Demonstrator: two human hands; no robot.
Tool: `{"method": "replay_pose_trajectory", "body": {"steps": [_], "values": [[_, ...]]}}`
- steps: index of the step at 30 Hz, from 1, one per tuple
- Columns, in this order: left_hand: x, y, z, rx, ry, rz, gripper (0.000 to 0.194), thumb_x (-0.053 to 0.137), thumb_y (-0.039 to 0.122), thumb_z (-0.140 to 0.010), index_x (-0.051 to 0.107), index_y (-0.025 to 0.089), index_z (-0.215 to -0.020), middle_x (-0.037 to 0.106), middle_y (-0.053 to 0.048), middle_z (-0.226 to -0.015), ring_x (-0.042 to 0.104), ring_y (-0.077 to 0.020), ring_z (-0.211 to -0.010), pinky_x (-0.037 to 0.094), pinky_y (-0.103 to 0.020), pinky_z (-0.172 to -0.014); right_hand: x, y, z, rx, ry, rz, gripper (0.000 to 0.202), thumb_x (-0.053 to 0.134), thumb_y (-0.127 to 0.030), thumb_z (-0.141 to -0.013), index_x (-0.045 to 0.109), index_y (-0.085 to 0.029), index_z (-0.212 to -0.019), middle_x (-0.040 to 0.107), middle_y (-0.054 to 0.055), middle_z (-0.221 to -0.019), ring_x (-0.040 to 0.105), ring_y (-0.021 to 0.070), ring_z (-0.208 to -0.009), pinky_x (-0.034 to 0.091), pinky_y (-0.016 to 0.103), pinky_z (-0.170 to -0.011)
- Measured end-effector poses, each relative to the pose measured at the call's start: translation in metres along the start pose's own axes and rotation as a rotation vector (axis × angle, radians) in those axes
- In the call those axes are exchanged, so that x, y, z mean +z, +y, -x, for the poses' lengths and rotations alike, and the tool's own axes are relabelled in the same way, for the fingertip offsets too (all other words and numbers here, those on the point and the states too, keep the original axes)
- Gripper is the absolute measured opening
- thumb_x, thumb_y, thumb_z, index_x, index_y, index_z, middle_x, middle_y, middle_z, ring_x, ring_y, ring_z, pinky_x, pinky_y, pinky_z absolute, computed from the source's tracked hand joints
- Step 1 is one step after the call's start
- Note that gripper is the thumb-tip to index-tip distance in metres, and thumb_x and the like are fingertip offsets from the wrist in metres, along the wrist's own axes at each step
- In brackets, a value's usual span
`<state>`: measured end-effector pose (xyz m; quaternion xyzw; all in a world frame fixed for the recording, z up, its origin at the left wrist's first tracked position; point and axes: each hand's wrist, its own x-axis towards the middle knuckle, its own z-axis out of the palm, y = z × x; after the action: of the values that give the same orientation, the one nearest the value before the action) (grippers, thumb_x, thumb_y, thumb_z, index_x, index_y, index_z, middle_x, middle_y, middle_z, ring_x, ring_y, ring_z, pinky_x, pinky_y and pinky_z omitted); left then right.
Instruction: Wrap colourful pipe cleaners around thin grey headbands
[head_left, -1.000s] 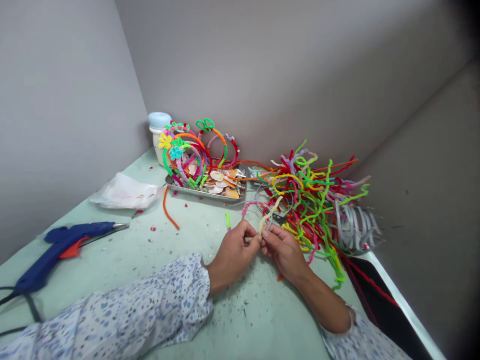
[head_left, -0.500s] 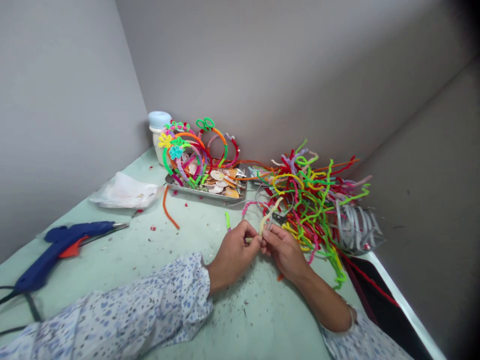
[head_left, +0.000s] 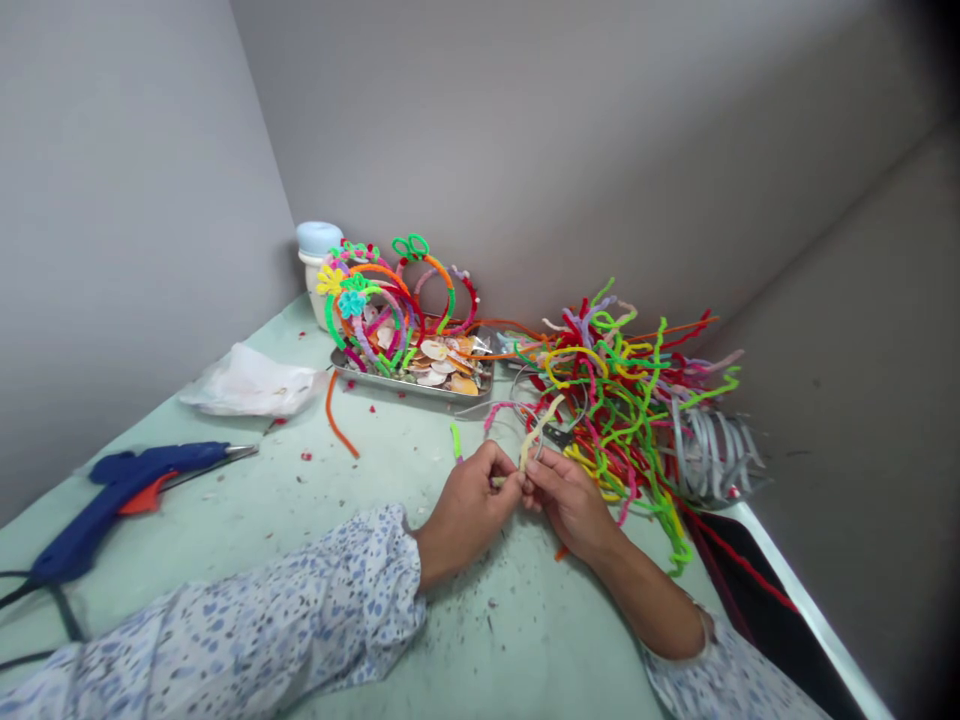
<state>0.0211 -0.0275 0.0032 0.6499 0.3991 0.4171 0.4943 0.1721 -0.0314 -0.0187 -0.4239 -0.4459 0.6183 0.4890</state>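
Observation:
My left hand (head_left: pixel 472 505) and my right hand (head_left: pixel 574 500) meet fingertip to fingertip over the table. Between them they pinch a pale yellow fuzzy stem (head_left: pixel 536 432), whose free end points up and to the right. Part of the headband around it, with a pink fuzzy wrap (head_left: pixel 504 408), shows just beyond the fingers. The fingertips hide where the pieces join. A short green stem piece (head_left: pixel 455 440) shows beyond my left hand.
A heap of coloured fuzzy stems (head_left: pixel 630 390) lies right, beside bagged grey headbands (head_left: pixel 716 455). Decorated headbands (head_left: pixel 375 310) stand in a metal tray (head_left: pixel 420 388). At left are a blue glue gun (head_left: pixel 135 480), plastic bag (head_left: pixel 255 382) and lidded bottle (head_left: pixel 319 260).

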Motion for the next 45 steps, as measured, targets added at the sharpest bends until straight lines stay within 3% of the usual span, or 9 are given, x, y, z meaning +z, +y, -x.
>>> {"method": "replay_pose_trajectory", "body": {"steps": [7,17,28,45], "values": [[-0.0002,-0.0024,0.0007,-0.005,-0.027,0.037,0.004,0.049,0.02,-0.084,0.051,0.018,-0.082,0.063,0.002,-0.07,0.059,-0.0102,-0.065,0.044,-0.02,-0.062,0.001,0.0016,0.0006,-0.028,0.026,0.028,0.021,0.064,-0.039,-0.08,0.061,-0.018,-0.079,0.057,-0.002,-0.062,0.048,0.0093,-0.053,0.035,0.021,-0.05],[-0.0019,-0.0037,-0.0034,-0.011,-0.021,-0.014,0.014,0.049,0.021,-0.084,0.06,0.014,-0.078,0.064,0.0,-0.071,0.056,-0.0107,-0.065,0.042,-0.02,-0.063,0.0012,0.004,0.0002,-0.093,0.055,0.079,0.018,0.062,-0.036,-0.083,0.06,-0.018,-0.079,0.054,-0.003,-0.062,0.047,0.0083,-0.055,0.036,0.02,-0.051],[-0.0041,-0.0013,-0.0015,0.038,0.013,-0.101,0.017,0.049,0.02,-0.083,0.063,0.015,-0.074,0.064,0.0,-0.072,0.055,-0.0118,-0.07,0.04,-0.021,-0.066,0.0032,0.0032,-0.0007,-0.084,0.089,0.073,0.017,0.064,-0.037,-0.08,0.06,-0.02,-0.082,0.053,-0.005,-0.061,0.047,0.0077,-0.052,0.035,0.019,-0.049],[-0.0042,-0.0042,-0.0021,0.01,0.016,-0.041,0.017,0.05,0.02,-0.084,0.065,0.016,-0.078,0.066,0.0,-0.073,0.057,-0.011,-0.068,0.042,-0.02,-0.065,0.0041,0.0022,0.0001,-0.084,0.084,0.074,0.017,0.063,-0.036,-0.081,0.059,-0.02,-0.083,0.053,-0.005,-0.064,0.047,0.0068,-0.052,0.035,0.018,-0.049]]}}
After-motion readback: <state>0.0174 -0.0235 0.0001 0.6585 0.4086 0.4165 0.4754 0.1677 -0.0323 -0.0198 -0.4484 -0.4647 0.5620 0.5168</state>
